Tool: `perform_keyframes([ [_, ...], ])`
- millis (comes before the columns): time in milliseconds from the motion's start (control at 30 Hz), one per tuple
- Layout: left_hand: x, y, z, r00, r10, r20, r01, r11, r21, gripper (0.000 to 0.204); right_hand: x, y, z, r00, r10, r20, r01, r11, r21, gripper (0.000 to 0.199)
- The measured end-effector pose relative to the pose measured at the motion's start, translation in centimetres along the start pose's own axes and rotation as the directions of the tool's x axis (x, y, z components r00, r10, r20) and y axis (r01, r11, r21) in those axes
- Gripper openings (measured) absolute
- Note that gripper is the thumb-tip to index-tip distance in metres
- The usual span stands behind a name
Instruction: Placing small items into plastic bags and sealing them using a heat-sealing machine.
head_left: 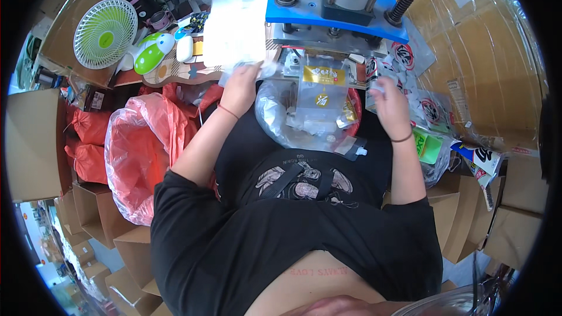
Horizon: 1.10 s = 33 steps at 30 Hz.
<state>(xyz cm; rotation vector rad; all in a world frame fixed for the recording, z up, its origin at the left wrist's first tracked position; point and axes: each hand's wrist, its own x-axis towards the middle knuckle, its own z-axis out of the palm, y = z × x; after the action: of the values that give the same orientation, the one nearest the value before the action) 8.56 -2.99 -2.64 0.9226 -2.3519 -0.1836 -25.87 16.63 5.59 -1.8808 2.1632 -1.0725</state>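
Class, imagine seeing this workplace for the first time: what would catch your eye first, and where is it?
The blue press plate, flanked by coiled springs, looms at the top, right of centre. Left of it lies glaring pale plastic, and farther left a white and green fan. Between the left hand and the right hand shows a clear pouch with gold panels.

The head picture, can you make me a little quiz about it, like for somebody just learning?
1. True or false: the fan stands to the right of the press.
2. Which is between the left hand and the right hand? A: the fan; B: the gold-marked pouch; C: the press.
3. Fill the gap: the middle of the fan is coloured ____.

Key: 1. False; 2. B; 3. green.
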Motion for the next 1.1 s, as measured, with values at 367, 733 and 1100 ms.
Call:
perform_keyframes([
  [367, 1.0, 12.7, -1.7, 0.801, -0.153, 0.579, 0.563, 0.521, -0.641, 0.023, 3.8, -7.2, 2.0, 0.993, -0.048, 0.112, -0.002, 0.909, 0.416, 0.021],
  [733, 0.8, 15.1, 1.8, 0.616, 0.085, 0.783, 0.777, -0.226, -0.587, 0.022, 3.1, -1.0, -1.7, 0.945, -0.305, 0.119, 0.288, 0.947, 0.144, 0.032],
  [1100, 5.7, 8.7, 1.7, 0.745, -0.531, 0.404, 0.644, 0.411, -0.645, 0.047, -1.3, 6.0, -4.5, 0.882, -0.184, 0.434, 0.125, 0.979, 0.161, 0.029],
])
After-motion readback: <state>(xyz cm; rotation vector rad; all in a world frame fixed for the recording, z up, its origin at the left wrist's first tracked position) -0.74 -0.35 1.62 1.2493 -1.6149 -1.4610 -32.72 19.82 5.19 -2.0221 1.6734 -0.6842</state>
